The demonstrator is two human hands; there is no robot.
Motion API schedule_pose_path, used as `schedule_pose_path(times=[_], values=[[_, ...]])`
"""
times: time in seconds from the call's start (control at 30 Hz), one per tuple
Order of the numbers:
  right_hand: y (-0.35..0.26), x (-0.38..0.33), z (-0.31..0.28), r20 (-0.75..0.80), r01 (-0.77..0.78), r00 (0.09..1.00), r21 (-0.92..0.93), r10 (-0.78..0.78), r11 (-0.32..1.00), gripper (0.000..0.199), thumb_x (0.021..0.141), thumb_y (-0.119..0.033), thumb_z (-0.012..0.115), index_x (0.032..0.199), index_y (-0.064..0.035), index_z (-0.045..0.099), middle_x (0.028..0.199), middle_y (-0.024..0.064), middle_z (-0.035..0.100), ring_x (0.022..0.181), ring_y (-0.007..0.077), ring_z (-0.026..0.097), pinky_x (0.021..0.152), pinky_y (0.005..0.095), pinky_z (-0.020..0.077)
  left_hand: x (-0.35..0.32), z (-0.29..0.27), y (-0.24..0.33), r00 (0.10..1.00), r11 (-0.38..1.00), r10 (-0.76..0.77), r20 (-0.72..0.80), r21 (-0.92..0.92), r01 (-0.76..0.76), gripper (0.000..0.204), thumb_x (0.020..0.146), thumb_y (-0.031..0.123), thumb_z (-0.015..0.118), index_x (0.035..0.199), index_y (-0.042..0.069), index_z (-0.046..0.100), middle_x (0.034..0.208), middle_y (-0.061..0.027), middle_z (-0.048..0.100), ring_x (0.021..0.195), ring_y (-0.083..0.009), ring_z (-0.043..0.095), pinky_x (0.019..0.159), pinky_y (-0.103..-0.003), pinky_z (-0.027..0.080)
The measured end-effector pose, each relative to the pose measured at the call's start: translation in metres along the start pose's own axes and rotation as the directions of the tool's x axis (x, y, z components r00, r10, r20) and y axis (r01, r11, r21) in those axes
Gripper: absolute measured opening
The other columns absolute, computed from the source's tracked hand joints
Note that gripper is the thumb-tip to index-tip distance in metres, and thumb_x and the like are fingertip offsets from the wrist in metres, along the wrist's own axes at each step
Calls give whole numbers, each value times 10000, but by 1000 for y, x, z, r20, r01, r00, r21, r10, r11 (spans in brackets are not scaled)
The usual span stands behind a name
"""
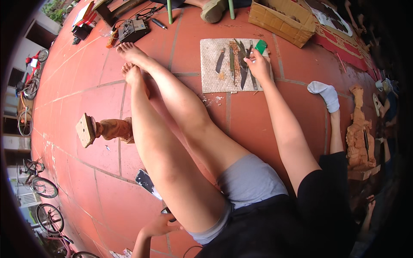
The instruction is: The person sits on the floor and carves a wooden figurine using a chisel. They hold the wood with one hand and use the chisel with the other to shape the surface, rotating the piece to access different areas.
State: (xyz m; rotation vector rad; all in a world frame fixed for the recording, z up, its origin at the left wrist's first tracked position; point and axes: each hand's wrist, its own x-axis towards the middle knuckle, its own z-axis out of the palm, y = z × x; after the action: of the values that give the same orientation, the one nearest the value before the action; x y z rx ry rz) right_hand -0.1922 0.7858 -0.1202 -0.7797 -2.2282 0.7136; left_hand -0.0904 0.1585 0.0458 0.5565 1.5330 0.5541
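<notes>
My right hand (258, 66) reaches over a pale bubble-wrap mat (211, 81), its thumb and fingers pinched together among slim carving tools. What lies between the fingertips is hard to make out. Left of it are a dark-bladed knife (220, 61) and a long greenish tool (232, 64); dark blades (243, 77) stick out below the fingers. Beyond the hand is a green piece (261, 46). My left hand (159, 225) is low beside my left thigh, closed around a small black object (167, 211) partly hidden by the leg. A dark phone (146, 182) lies near it.
Left of my legs a carved wooden figure (114, 129) lies on the red tiles. Ahead are a black power box (133, 31) with cables and a cardboard box (282, 21). At right are a socked foot (325, 93) and a larger carving (360, 133). Bicycles (44, 187) line the left.
</notes>
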Motion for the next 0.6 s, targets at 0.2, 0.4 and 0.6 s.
schedule_pose_path(times=[0.2,0.4,0.6], values=[[-31,-4,-28,46,159,986,16,-160,987,188,850,-135,700,1019,-52,690,954,118,713,850,230,693,728,329,511,39,-145,22,19,944,152,-988,139,-298,869,781,199,799,1465,90,273,1494,-162,349,1405,-289,316,1112,-463,316],[-68,4,-52,194,35,973,413,-125,910,533,885,-42,660,1384,-72,475,864,42,606,738,101,572,698,255,493,93,-220,50,-230,698,-2,-973,163,-698,665,754,192,826,1284,-7,477,1258,-129,565,1168,-205,546,974,-358,445],[-152,-18,-127,109,73,974,684,-200,726,575,909,56,602,1444,-30,409,891,21,562,751,72,555,731,238,515,86,-230,41,-331,639,19,-943,266,-722,267,843,117,721,1061,-8,632,1061,-69,644,1002,-143,604,907,-296,466]])
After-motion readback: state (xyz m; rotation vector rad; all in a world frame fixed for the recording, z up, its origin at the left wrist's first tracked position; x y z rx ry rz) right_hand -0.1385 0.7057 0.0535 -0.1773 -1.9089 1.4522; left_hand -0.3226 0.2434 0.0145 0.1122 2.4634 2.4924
